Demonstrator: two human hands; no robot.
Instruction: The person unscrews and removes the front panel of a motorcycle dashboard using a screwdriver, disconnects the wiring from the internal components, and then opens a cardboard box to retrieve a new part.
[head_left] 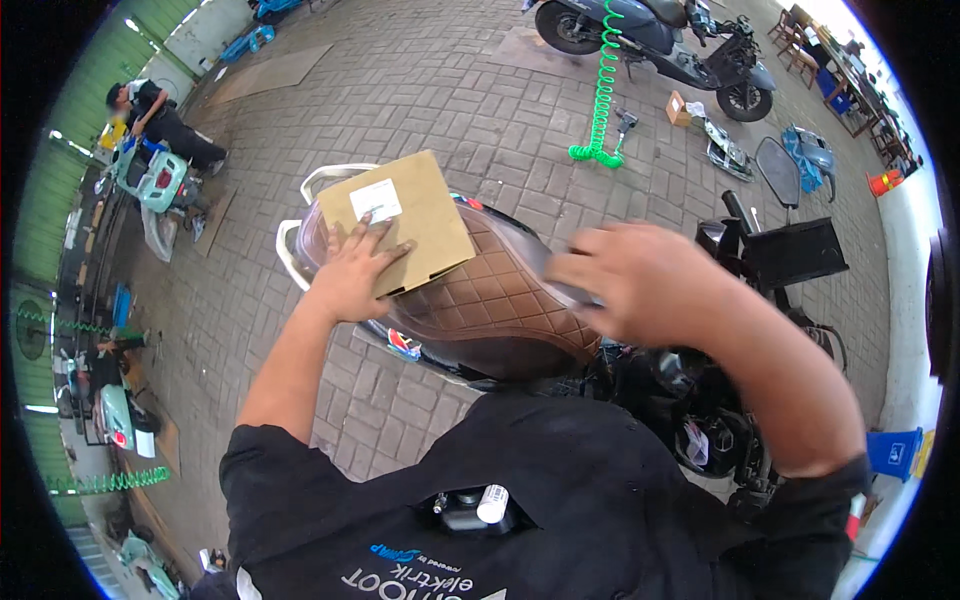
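Observation:
A flat brown cardboard box (428, 212) with a white label (375, 201) lies on the rear of a scooter's brown quilted seat (478, 290). My left hand (350, 270) rests on the box's near left part, fingers spread. To the right, over the front of the seat, my right hand (635, 280) is closed and smeared by motion. A greyish, flat-looking thing (575, 294) shows at its fingers, too blurred to name. White grab rails (290, 255) curve round the scooter's tail, beyond the box.
On the right are the scooter's exposed dark front parts and a black panel (797, 252). A green coiled air hose (603, 100) hangs ahead, beside an air tool (626, 121). Loose body panels (728, 150) and another scooter (655, 45) stand farther off. A person (160, 125) is by a mint scooter (160, 180).

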